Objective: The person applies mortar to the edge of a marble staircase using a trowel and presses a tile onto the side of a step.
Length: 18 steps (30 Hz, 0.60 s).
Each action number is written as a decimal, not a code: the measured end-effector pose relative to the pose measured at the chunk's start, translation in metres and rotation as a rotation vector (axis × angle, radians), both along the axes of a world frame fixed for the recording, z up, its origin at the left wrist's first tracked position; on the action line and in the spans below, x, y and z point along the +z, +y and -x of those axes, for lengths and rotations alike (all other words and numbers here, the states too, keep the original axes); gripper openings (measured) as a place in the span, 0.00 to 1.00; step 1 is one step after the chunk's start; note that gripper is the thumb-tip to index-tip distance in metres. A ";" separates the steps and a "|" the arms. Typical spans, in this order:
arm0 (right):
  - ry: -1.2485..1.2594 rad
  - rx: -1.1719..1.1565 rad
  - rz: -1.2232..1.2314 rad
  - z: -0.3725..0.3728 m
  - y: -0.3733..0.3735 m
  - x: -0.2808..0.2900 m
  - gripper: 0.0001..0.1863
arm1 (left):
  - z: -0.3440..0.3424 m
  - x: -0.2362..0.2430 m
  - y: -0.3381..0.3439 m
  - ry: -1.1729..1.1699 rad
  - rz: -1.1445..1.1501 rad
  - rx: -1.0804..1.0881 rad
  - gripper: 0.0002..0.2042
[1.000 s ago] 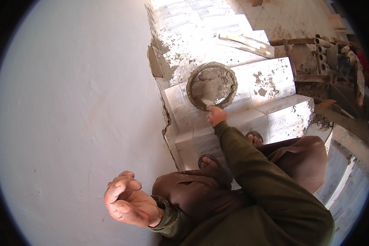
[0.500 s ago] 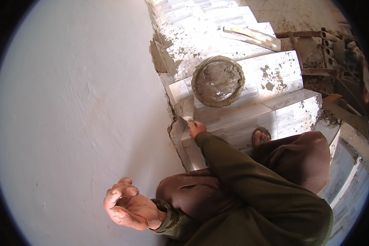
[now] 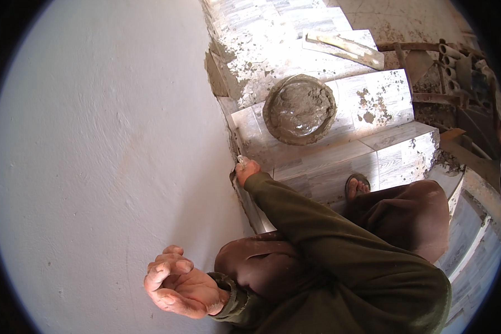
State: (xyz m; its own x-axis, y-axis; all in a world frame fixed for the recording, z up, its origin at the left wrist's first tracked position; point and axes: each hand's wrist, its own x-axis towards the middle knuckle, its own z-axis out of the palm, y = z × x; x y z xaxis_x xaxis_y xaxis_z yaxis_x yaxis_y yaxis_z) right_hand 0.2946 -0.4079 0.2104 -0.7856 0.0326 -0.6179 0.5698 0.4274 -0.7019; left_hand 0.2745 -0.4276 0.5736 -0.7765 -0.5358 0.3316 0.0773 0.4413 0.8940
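Note:
My right hand is closed around the handle of a trowel, at the ragged joint where the stair tiles meet the wall. The trowel's blade hardly shows there, seen nearly edge-on. Rough grey mortar lines parts of that joint. Beyond the hand, a round pan full of wet mortar rests on a tiled step. My left hand is in front of the white wall, palm up, its fingers loosely curled and apart with nothing in them.
A mortar-smeared straight bar lies on a higher step. Splashes of mortar dot the tiles. My sandalled foot stands on a step to the right. Pipes and boards lie at the far right, beyond the stair edge.
My right hand has moved left to the wall joint with the trowel, whose blade has turned from showing flat to nearly edge-on. The left hand stays much the same.

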 end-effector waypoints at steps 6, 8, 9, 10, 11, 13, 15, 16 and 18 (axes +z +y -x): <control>0.153 0.048 -0.060 -0.014 0.008 0.018 0.14 | 0.001 -0.001 0.000 0.016 -0.005 -0.029 0.20; 0.169 0.052 0.084 -0.019 0.024 0.025 0.14 | 0.000 -0.001 -0.001 0.016 -0.005 -0.032 0.20; 0.168 0.053 0.084 -0.020 0.033 0.028 0.14 | 0.000 -0.001 -0.001 0.014 -0.005 -0.037 0.20; 0.166 0.050 0.110 -0.020 0.042 0.031 0.14 | 0.000 -0.001 -0.001 0.012 -0.005 -0.035 0.20; 0.164 0.047 0.136 -0.022 0.048 0.032 0.14 | 0.001 -0.001 -0.001 0.014 0.001 -0.030 0.20; 0.113 0.026 0.134 -0.023 0.058 0.027 0.15 | 0.000 -0.001 0.000 0.014 0.002 -0.030 0.20; 0.063 0.006 0.136 -0.021 0.061 0.023 0.16 | -0.001 0.000 -0.001 0.018 -0.010 -0.056 0.20; -0.037 0.045 0.120 -0.018 0.061 0.021 0.16 | -0.002 0.000 -0.002 0.017 -0.008 -0.056 0.20; -0.138 0.082 0.107 -0.016 0.059 0.017 0.16 | -0.004 0.001 -0.003 0.011 0.000 -0.055 0.20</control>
State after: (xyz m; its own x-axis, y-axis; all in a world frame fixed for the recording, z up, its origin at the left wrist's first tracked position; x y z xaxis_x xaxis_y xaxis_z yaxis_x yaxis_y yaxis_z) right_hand 0.3105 -0.3493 0.2273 -0.6906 -0.0997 -0.7163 0.6299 0.4037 -0.6635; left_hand 0.2784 -0.4303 0.5743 -0.8011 -0.4923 0.3405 0.1116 0.4360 0.8930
